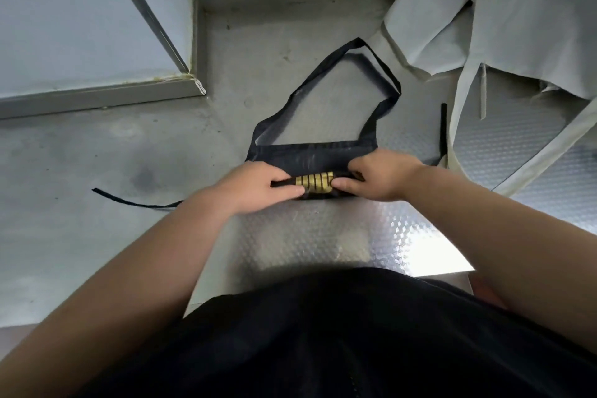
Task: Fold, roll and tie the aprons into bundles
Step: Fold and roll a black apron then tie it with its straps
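The dark apron (310,157) lies partly rolled, neck loop (387,107) spread beyond.

Rolled apron (310,160) on the worktop (307,236), under the fingers (281,179); neck loop (384,110) beyond the fingers, tie strap (129,202) to their left, heaped aprons (500,10) beyond, rightward.

Both ends of the roll (323,195) are covered by the left hand (258,187) and right hand (384,176). The yellow print (315,182) on it is too small to read. One tie (129,202) vanishes under the left forearm, left of centre. The white aprons (533,10) run off the upper right edge.
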{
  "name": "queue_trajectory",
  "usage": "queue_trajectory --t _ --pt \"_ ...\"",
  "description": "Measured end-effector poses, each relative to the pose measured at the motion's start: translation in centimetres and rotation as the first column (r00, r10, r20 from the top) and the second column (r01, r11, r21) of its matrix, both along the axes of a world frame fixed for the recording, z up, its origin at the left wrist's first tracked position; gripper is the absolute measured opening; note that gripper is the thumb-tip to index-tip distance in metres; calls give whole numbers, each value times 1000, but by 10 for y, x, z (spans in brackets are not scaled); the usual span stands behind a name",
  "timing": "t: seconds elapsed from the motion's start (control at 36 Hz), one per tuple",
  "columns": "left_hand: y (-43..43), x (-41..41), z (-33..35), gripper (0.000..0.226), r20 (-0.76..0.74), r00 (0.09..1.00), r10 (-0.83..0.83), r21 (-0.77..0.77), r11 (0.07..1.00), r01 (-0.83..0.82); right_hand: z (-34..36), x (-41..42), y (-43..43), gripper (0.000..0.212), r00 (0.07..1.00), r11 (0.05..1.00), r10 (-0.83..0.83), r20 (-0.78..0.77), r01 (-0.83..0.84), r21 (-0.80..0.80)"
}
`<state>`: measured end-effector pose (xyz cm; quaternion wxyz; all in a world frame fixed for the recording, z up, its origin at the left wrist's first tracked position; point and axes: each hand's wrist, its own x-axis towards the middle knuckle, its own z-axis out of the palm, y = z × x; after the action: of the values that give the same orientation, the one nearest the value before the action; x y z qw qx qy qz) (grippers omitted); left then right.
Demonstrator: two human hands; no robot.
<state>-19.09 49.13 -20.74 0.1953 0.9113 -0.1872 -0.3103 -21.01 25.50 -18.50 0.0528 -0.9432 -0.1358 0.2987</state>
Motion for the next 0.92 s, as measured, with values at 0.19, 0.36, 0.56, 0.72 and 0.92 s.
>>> queue_trajectory --t 0.19,0.36,0.56,0.72,0.92 --pt "1 -10 -15 41 355 933 -55 291 955 -54 -21 -13 13 55 984 971 43 176 0 -238" --pt "9 -41 -32 56 347 932 -103 311 950 -11 -32 -33 9 59 970 975 112 217 -65 -214" --pt "17 -40 -26 94 340 931 -135 234 971 55 -28 -28 2 75 979 987 151 140 -142 -72" --pt "14 -12 -9 51 226 973 51 3 999 -53 -10 -10 -4 53 990 999 -29 138 25 29" --pt "21 8 -10 35 399 917 4 328 933 -147 -14 3 4 45 967 960 -6 254 77 -269"
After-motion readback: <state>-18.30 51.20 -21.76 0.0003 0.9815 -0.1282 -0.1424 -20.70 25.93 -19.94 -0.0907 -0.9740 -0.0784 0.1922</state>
